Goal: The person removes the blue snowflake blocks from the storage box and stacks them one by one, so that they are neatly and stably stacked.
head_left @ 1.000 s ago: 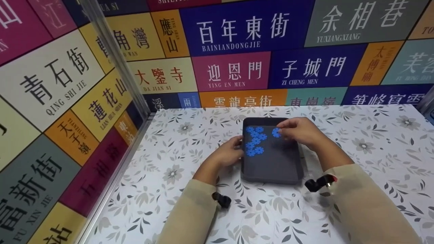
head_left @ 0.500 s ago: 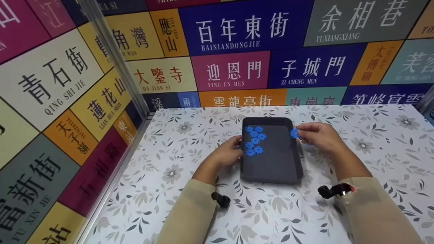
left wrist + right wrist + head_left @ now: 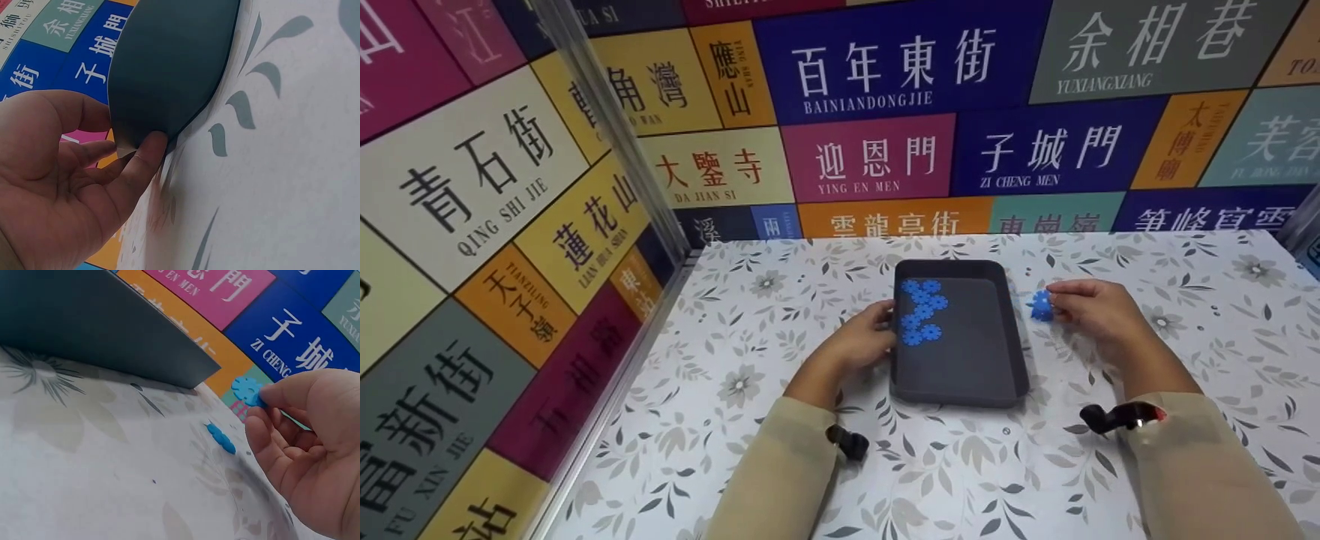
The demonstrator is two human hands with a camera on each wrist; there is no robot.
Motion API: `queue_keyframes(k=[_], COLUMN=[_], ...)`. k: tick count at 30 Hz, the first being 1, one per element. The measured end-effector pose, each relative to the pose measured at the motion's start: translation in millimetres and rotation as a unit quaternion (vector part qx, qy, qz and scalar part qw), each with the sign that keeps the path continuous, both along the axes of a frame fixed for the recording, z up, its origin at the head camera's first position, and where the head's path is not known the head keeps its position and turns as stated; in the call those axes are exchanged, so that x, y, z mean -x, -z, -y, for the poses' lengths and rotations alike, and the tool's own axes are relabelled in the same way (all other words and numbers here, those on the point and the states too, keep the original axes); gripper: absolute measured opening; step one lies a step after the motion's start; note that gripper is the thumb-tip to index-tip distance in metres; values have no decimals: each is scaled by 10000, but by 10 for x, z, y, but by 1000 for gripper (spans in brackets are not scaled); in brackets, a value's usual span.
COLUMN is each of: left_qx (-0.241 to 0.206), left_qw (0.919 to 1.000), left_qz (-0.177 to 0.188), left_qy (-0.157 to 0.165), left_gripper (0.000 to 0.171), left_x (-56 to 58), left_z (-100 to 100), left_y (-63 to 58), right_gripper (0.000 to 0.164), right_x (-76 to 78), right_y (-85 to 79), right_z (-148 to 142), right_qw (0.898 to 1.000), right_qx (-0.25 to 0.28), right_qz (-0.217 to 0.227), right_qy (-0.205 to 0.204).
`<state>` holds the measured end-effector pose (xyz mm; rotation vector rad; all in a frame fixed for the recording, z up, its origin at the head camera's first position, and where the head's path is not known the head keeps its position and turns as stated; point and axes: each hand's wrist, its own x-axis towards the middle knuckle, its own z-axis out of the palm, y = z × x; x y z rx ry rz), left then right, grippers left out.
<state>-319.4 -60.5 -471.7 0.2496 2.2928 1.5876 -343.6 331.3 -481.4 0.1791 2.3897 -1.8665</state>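
A dark grey tray [image 3: 960,375] lies on the table, with several blue flower-shaped pieces [image 3: 924,301] grouped along its left side. My left hand [image 3: 864,337] holds the tray's left wall; in the left wrist view a fingertip [image 3: 153,140] presses against the dark side. Just right of the tray, my right hand [image 3: 1099,309] pinches a blue flower-shaped piece [image 3: 245,390] between thumb and finger, a little above the table. Below it, another blue piece [image 3: 221,439] lies on the tablecloth. The right hand's other fingers are curled towards the palm.
A white tablecloth [image 3: 720,450] printed with grey leaves and flowers covers the table. Panels with Chinese lettering [image 3: 870,157] form walls behind and at the left. Each wrist wears a small black camera [image 3: 1110,418].
My right hand has moved rightwards and out of the tray, taking a blue flower-shaped piece with it. The left hand and the tray have stayed in place.
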Motion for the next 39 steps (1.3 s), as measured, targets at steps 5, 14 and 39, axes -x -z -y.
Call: queue_keyframes(k=[5, 14, 39], left_qx=[188, 255, 289], left_qw=[9998, 9996, 9996], left_qz=[-72, -106, -31], left_qy=[-67, -48, -56], left_gripper=[77, 77, 76], left_x=[-3, 7, -6], left_z=[5, 10, 20], left_y=[-8, -4, -10], right_gripper=[44, 44, 42], right_x=[11, 17, 26], right_y=[65, 116, 149], right_z=[-45, -41, -20], right_qw=[9994, 9937, 9909], right_qx=[-344, -1119, -1345], right_qz=[-11, 54, -56], right_qy=[-83, -47, 86])
